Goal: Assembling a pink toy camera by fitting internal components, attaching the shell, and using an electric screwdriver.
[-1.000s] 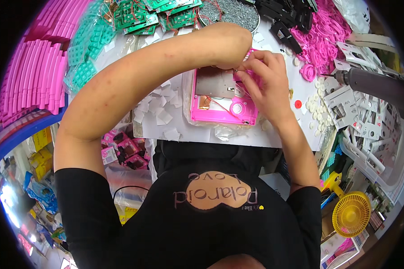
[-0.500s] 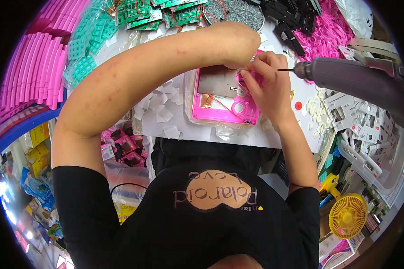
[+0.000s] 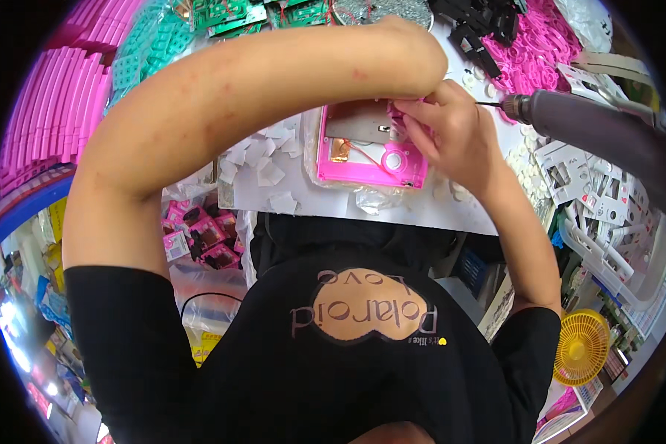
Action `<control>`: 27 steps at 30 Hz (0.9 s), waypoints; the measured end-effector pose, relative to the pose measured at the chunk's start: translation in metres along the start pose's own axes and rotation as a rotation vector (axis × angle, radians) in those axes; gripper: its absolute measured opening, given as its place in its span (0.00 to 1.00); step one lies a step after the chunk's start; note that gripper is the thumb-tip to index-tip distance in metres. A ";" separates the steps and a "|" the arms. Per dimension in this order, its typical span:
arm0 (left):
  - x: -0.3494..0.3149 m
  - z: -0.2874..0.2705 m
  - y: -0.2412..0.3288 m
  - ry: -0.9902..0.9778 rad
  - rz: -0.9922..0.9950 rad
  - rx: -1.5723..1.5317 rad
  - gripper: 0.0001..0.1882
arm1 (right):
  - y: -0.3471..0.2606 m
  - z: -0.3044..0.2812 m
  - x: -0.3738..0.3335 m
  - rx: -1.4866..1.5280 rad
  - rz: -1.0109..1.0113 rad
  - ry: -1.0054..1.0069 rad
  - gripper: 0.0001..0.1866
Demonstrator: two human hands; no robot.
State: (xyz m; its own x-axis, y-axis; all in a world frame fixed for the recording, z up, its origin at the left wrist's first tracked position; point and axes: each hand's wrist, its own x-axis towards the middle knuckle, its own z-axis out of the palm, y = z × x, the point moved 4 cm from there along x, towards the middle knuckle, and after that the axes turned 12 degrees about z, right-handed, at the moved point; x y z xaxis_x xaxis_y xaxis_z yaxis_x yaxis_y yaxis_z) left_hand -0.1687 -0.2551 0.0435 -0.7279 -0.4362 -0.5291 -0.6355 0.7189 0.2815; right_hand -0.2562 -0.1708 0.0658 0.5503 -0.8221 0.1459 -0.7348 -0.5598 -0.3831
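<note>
A pink plastic casing (image 3: pixel 370 175) lies on the white table before me, with a grey metal plate (image 3: pixel 354 127), a copper-coloured piece (image 3: pixel 340 150), a red wire and a round ring in it. My right hand (image 3: pixel 455 133) is at the casing's right side; its thumb and fingers pinch together over the upper right part, on something too small to make out. My left forearm reaches across the far side of the casing. Its hand (image 3: pixel 414 55) is bent beyond the casing's upper right corner, its fingers hidden. A grey electric screwdriver (image 3: pixel 584 122) points its bit toward my right hand.
White paper pieces (image 3: pixel 266 166) lie left of the casing. Green circuit boards (image 3: pixel 233 18), a dish of screws (image 3: pixel 392 9), black parts (image 3: pixel 481 37) and pink loops (image 3: pixel 540 52) line the far side. White discs (image 3: pixel 525 159) and white plates (image 3: pixel 592 181) lie right; pink panels (image 3: pixel 48 111) stand left.
My left forearm has moved farther away and its hand slightly right. The right forearm has swung right, while its fingers stay at the casing. The whole view has shifted a little.
</note>
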 end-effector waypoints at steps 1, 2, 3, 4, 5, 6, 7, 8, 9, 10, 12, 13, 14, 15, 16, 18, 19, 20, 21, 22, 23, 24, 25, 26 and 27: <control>-0.004 0.002 0.000 0.122 -0.017 0.049 0.15 | -0.001 0.002 -0.002 0.028 0.016 0.049 0.12; -0.007 0.002 -0.002 0.166 0.054 0.059 0.15 | -0.001 0.004 -0.005 0.057 0.031 0.098 0.11; -0.013 0.007 -0.005 0.199 0.115 0.061 0.16 | -0.003 0.009 -0.010 0.018 0.040 0.116 0.12; -0.016 0.008 -0.006 0.231 0.176 0.064 0.16 | -0.005 0.012 -0.010 -0.004 0.059 0.119 0.13; -0.012 0.009 -0.007 0.102 0.195 0.096 0.16 | -0.006 0.014 -0.010 -0.025 0.078 0.122 0.13; -0.016 0.006 -0.006 0.097 0.203 0.105 0.15 | -0.006 0.015 -0.011 -0.052 0.109 0.127 0.13; -0.022 0.004 -0.005 0.093 0.211 0.114 0.15 | -0.005 0.017 -0.011 -0.060 0.127 0.094 0.15; -0.027 0.004 -0.002 0.088 0.220 0.124 0.15 | -0.006 0.019 -0.011 -0.064 0.136 0.081 0.16; -0.032 0.004 -0.001 0.100 0.239 0.138 0.13 | -0.008 0.020 -0.009 -0.069 0.134 0.068 0.16; -0.036 0.003 0.000 0.111 0.259 0.153 0.11 | -0.009 0.020 -0.007 -0.075 0.131 0.055 0.17; -0.039 0.002 0.004 0.136 0.269 0.173 0.10 | -0.010 0.017 -0.006 -0.077 0.135 0.027 0.19; -0.039 0.001 0.006 0.151 0.261 0.179 0.10 | -0.011 0.017 -0.006 -0.078 0.141 0.013 0.20; -0.039 0.001 0.007 0.165 0.251 0.184 0.11 | -0.012 0.017 -0.007 -0.105 0.142 0.006 0.21; -0.039 0.002 0.005 0.200 0.235 0.183 0.10 | -0.013 0.018 -0.007 -0.127 0.141 0.002 0.22; -0.039 0.006 0.001 0.236 0.218 0.183 0.10 | -0.015 0.019 -0.007 -0.150 0.140 -0.002 0.22; -0.041 0.012 -0.007 0.298 0.178 0.179 0.10 | -0.020 0.030 -0.015 -0.256 0.152 -0.006 0.23; -0.042 0.015 -0.012 0.324 0.156 0.177 0.10 | -0.021 0.033 -0.018 -0.312 0.159 -0.008 0.23; -0.045 0.017 -0.019 0.351 0.136 0.175 0.10 | -0.021 0.031 -0.019 -0.284 0.161 0.018 0.23; -0.058 0.012 -0.023 0.506 0.125 -0.010 0.10 | -0.023 0.029 -0.020 -0.254 0.155 0.045 0.22; -0.073 0.006 -0.028 0.654 0.121 -0.197 0.10 | -0.023 0.026 -0.022 -0.224 0.157 0.072 0.22; -0.087 0.004 -0.037 0.799 0.117 -0.387 0.10 | -0.022 0.023 -0.024 -0.114 0.181 0.065 0.22; -0.102 0.010 -0.048 0.997 0.100 -0.435 0.08 | -0.020 0.018 -0.025 -0.004 0.198 0.054 0.21; -0.116 0.019 -0.057 1.141 0.009 -0.515 0.08 | -0.015 0.014 -0.026 0.105 0.215 0.047 0.21; -0.128 0.029 -0.065 1.283 -0.083 -0.597 0.07 | -0.011 0.010 -0.028 0.137 0.186 0.067 0.20; -0.136 0.039 -0.074 1.314 -0.176 -0.544 0.07 | -0.007 0.006 -0.034 0.165 0.159 0.080 0.19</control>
State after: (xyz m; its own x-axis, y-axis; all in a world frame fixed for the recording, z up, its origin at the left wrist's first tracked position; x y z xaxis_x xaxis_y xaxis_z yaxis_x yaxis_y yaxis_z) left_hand -0.0126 -0.2277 0.0638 -0.1460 -0.8873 0.4375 -0.5403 0.4420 0.7160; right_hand -0.2671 -0.1384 0.0581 0.3948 -0.9078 0.1414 -0.7312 -0.4036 -0.5500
